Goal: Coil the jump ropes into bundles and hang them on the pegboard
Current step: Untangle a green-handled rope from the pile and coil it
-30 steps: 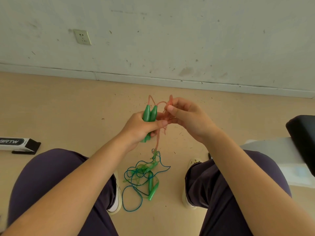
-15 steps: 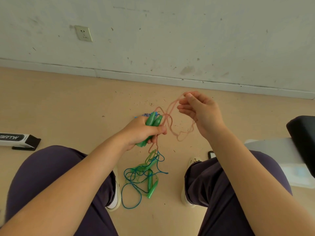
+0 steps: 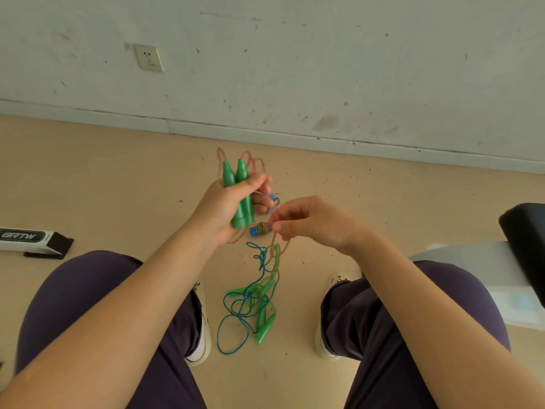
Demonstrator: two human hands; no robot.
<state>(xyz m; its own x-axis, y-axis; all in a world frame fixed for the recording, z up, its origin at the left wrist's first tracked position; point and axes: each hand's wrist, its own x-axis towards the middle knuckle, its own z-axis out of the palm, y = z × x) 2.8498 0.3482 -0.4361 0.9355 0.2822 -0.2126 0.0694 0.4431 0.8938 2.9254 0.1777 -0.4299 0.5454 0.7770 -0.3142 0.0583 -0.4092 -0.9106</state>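
Note:
My left hand [image 3: 227, 211] grips two green jump-rope handles [image 3: 240, 196] upright, side by side. A thin pink cord [image 3: 250, 160] loops above the handles and trails down below the hand. My right hand [image 3: 312, 222] pinches the pink cord just right of the handles, near a small blue piece wrapped in tan bands [image 3: 259, 229]. On the floor between my feet lies a tangle of blue cord [image 3: 236, 314] with another pair of green handles [image 3: 265, 323]. No pegboard is in view.
A white wall with a socket [image 3: 148, 57] stands ahead. A white and black box [image 3: 32, 239] lies on the floor at left. A black and white seat [image 3: 525, 246] is at right. My knees flank the rope pile.
My left hand has raised and turned the green handles upright. My right hand came down and left from its raised position and now pinches the cord below the handles.

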